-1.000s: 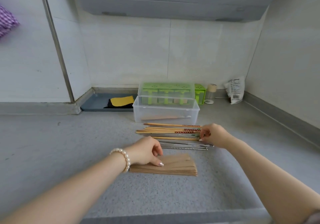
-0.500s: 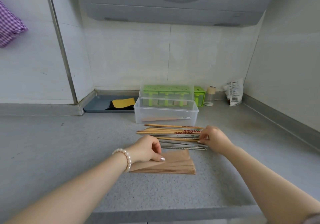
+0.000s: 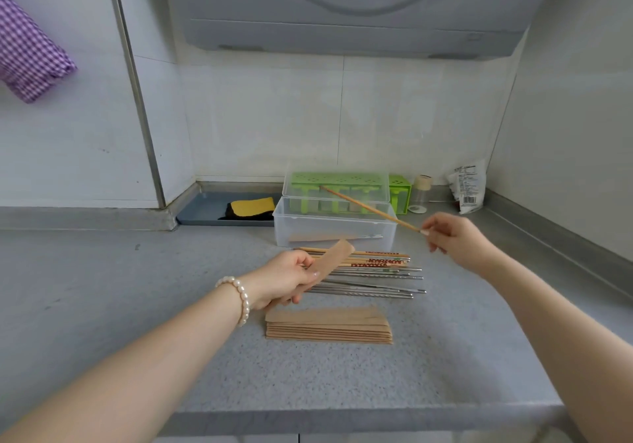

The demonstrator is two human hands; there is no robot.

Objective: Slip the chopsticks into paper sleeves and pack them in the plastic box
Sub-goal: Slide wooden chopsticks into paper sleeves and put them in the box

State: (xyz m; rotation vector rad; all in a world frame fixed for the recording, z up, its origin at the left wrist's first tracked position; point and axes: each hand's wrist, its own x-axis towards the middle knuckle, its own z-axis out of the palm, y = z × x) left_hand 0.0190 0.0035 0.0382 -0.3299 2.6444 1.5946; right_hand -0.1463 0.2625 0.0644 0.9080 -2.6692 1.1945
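Note:
My left hand (image 3: 284, 281) holds one brown paper sleeve (image 3: 334, 259), lifted and tilted up to the right over the loose chopsticks. My right hand (image 3: 454, 240) pinches the end of wooden chopsticks (image 3: 370, 209), raised in the air and pointing left over the clear plastic box (image 3: 334, 225). The box stands open and holds a sleeved pair (image 3: 329, 237) on its floor. A row of wooden and metal chopsticks (image 3: 370, 273) lies on the counter in front of the box. A stack of paper sleeves (image 3: 329, 325) lies nearer to me.
A green rack under a clear lid (image 3: 337, 187) stands behind the box. A small jar (image 3: 420, 193) and a white packet (image 3: 467, 185) sit at the back right. A grey tray with a yellow sponge (image 3: 251, 207) lies at the back left. The counter's front edge (image 3: 342, 418) is close.
My left hand has lifted one sleeve off the stack. My right hand has picked wooden chopsticks from the row and raised them to the right.

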